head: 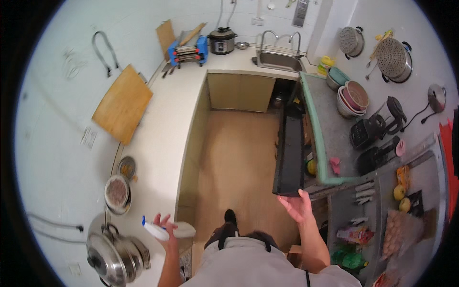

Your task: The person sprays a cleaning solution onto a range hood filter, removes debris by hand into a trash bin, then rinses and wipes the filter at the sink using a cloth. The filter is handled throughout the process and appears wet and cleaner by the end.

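My left hand (168,235) is closed around a white bottle with a blue tip (184,230), which looks like a spray bottle lying sideways above the counter edge. The fingers cover its middle. My right hand (300,208) grips the near end of a long black tray-like box (291,154), thumb on one corner and fingers beneath. The box stretches away from me along the open side below the green-edged counter. I cannot tell whether its far end rests on something.
A white counter (168,136) runs along the left, bearing a wooden board (123,104), bowls (117,193) and a steel pot (114,254). Behind are a pasta machine (188,50), pressure cooker (222,41) and sink (279,61). To the right stand basins (353,97), blenders (369,129) and a food shelf (380,193).
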{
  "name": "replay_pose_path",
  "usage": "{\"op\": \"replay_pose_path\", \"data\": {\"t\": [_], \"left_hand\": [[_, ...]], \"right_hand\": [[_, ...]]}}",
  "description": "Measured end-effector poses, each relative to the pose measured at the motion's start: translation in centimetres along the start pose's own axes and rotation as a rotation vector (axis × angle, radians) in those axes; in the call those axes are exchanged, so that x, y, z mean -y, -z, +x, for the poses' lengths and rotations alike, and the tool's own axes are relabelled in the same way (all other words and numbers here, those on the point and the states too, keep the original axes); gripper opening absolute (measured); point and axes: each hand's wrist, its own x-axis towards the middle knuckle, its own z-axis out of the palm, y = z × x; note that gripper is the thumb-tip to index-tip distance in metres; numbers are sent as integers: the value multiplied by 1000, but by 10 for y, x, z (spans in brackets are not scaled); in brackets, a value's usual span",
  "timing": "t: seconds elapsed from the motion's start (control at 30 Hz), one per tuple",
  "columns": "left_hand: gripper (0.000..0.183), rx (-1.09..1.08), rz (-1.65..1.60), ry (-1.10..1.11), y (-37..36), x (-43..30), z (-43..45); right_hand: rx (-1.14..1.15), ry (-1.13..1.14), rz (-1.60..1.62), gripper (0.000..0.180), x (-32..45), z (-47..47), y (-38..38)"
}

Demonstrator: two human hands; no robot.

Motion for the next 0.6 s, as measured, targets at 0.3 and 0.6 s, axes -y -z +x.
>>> {"op": "replay_pose_path", "data": {"t": [0.3,0.6], "left_hand": [[63,309,108,-196,-326,-37,304],[51,273,179,-29,-553,-4,486]], "right_hand": [[-21,52,27,59,152,301,-32],[-31,79,178,55,266,660,-28]]}}
